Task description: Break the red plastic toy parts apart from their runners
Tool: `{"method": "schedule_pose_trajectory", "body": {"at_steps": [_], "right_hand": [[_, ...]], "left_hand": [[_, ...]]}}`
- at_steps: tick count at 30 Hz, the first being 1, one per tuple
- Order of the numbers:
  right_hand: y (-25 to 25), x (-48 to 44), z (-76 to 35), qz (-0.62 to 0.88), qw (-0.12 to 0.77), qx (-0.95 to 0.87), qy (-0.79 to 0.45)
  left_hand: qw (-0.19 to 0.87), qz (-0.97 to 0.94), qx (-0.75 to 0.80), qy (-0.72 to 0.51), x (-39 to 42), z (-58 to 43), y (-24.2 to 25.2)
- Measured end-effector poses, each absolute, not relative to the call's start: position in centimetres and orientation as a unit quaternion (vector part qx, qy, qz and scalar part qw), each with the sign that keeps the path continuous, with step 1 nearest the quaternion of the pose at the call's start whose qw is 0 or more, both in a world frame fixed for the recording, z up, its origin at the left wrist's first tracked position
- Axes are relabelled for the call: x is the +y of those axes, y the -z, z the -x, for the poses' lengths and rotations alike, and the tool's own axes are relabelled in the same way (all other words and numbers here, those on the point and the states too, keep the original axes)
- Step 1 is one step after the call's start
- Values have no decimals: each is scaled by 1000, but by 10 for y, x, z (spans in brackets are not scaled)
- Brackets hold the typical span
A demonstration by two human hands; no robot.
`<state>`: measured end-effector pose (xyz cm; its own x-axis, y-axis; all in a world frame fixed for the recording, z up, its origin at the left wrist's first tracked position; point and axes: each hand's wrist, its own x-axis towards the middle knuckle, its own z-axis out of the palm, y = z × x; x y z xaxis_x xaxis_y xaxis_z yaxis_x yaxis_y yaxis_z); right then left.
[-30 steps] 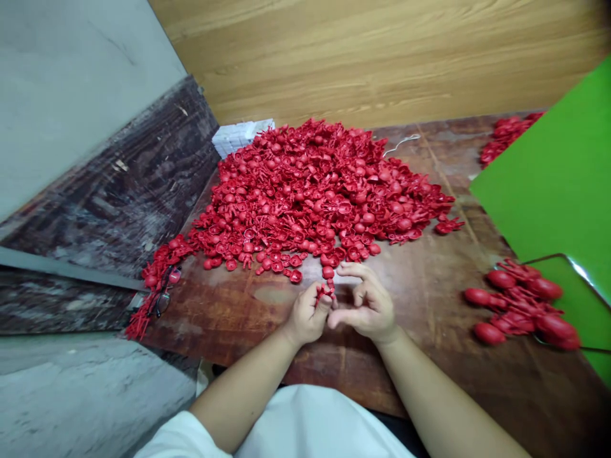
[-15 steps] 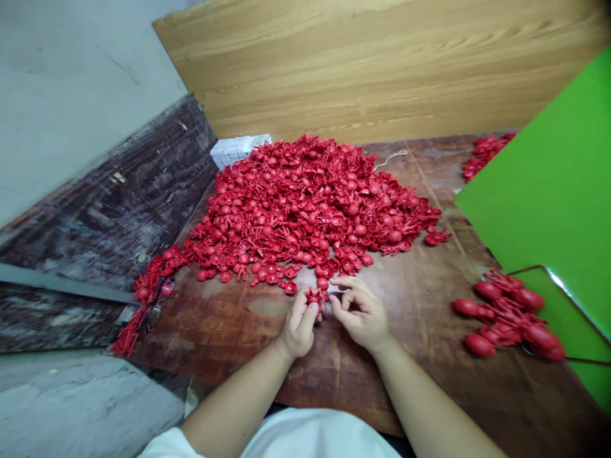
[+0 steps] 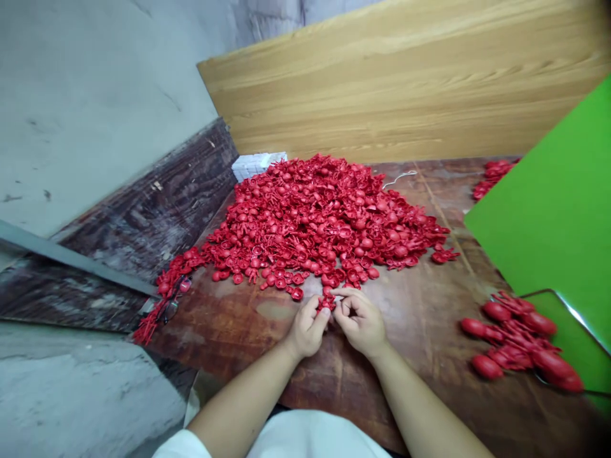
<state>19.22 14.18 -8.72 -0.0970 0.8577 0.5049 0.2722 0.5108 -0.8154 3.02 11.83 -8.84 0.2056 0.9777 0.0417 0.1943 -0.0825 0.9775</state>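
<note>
My left hand [image 3: 308, 332] is closed, with a small red plastic figure [image 3: 326, 304] between its thumb and fingers just in front of the pile. Curled in from the other side, my right hand [image 3: 361, 321] has its fingertips at the figure's right side, closed on it; the exact contact is partly hidden. Beyond both hands lies a large heap of red plastic figures [image 3: 315, 216], with round, partly hollow heads and thin limbs. A few loose ones lie along the heap's near edge, close to my fingers.
The brown wooden table [image 3: 405, 356] bears several larger red figures [image 3: 520, 337] at right, beside a green panel [image 3: 554, 222]. Glasses [image 3: 170, 310] lie with red pieces at left. White stacked blocks [image 3: 255, 165] stand behind the heap, before a wooden board [image 3: 382, 95].
My right hand has closed in on the red figure, its fingertips now against it. The whole view has shifted, so the table appears lower and slightly to the right.
</note>
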Motion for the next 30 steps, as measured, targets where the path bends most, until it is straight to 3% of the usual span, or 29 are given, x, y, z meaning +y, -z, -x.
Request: {"method": "schedule_pose_trajectory", "body": {"at_steps": [30], "right_hand": [[96,145,-186,462,522,-675,-243]], "left_hand": [[517,-574,446,-452,118,-29,92]]}}
